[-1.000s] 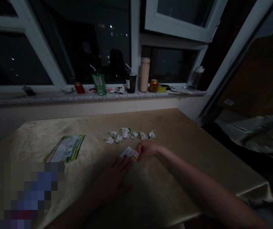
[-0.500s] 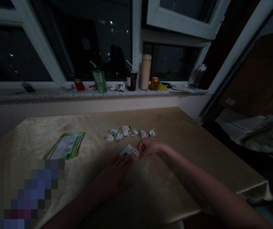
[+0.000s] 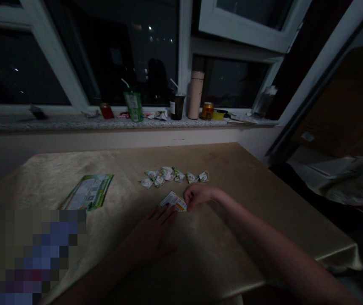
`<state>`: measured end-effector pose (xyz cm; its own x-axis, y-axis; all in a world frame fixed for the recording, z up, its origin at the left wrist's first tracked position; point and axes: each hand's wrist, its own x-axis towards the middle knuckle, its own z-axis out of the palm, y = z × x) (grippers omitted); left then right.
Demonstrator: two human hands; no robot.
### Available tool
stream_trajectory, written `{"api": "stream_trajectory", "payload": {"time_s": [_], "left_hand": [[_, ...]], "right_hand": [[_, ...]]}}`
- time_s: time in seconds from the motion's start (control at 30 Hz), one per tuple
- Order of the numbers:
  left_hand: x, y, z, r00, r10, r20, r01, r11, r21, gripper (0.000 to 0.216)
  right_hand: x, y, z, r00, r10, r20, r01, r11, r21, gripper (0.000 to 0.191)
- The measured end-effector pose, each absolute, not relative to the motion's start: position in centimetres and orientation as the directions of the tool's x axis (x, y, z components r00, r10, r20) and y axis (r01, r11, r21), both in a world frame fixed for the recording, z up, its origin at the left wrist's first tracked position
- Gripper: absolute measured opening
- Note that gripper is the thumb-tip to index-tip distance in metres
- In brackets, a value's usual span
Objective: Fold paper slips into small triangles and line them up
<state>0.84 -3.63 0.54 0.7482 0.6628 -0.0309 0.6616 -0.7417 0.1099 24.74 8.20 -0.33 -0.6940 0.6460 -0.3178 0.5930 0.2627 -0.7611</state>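
Observation:
A small printed sheet of paper, with one slanting folded-looking edge, lies on the cloth-covered table. My left hand rests flat with fingers stretched out, the fingertips on the sheet's lower left edge. At the sheet's right corner my right hand is closed in a pinch on the paper. Just beyond the hands sits a loose row of several small folded paper pieces, printed in green and white. To the left lies a stack of green printed leaflets.
A stone windowsill runs behind the table, holding a green drink container, a dark cup with a straw, a pale pink flask, a red jar and an orange can. A cardboard box stands at right.
The view has shifted slightly. Both hands stay in nearly the same place on the paper, with no clear change in their grip.

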Motion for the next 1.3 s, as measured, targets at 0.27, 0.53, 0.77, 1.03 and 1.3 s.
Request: {"api": "stream_trajectory", "payload": {"time_s": [0.27, 0.53, 0.77, 1.03, 1.3], "left_hand": [[1.0, -3.6, 0.8, 0.75, 0.66, -0.036, 0.657, -0.739, 0.151, 0.086], [0.4, -3.6, -0.4, 0.758, 0.652, 0.03, 0.635, -0.747, 0.194, 0.084], [-0.1, -3.6, -0.9, 0.756, 0.647, 0.098, 0.614, -0.753, 0.238, 0.066], [-0.2, -3.3, -0.7, 0.744, 0.659, 0.113, 0.613, -0.74, 0.278, 0.056], [0.2, -3.1, 0.0, 0.633, 0.764, 0.124, 0.689, -0.629, 0.36, 0.045]], "right_hand": [[25.0, 8.1, -0.4, -0.717, 0.641, -0.274, 0.563, 0.3, -0.77, 0.024], [26.0, 5.9, -1.0, -0.68, 0.722, -0.133, 0.528, 0.355, -0.772, 0.028], [25.2, 2.5, -1.0, -0.625, 0.746, 0.231, 0.483, 0.602, -0.636, 0.043], [24.6, 2.7, -1.5, -0.644, 0.72, 0.26, 0.471, 0.64, -0.607, 0.024], [24.6, 2.7, -1.2, -0.602, 0.735, 0.313, 0.399, 0.616, -0.679, 0.018]]}}
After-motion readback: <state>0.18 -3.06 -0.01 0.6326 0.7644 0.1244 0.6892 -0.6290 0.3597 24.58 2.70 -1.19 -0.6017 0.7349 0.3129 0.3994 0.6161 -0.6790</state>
